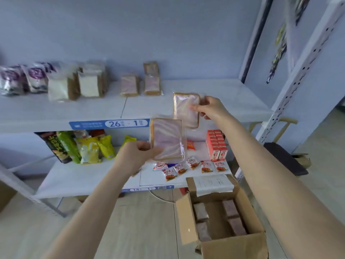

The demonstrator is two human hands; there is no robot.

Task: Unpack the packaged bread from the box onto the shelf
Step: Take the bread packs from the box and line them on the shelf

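Note:
My left hand (137, 156) grips a clear-wrapped pack of pink-swirled bread (167, 138) by its lower left edge, in front of the upper shelf's lip. My right hand (211, 107) pinches a second pack of the same bread (183, 109) by its right side, just over the upper shelf (224, 98). Three matching packs (150, 85) stand at the back of that shelf, one on top of another. The open cardboard box (188, 219) sits on the floor at lower right, with several wrapped bread packs (233, 215) inside.
White sliced loaves (74, 85) and purple bags (22, 79) fill the upper shelf's left. The lower shelf (84, 178) holds snack bags, small red sachets (186, 168) and red cartons (217, 144). A perforated upright (306, 71) rises at right, with a dark stool (285, 157) beyond.

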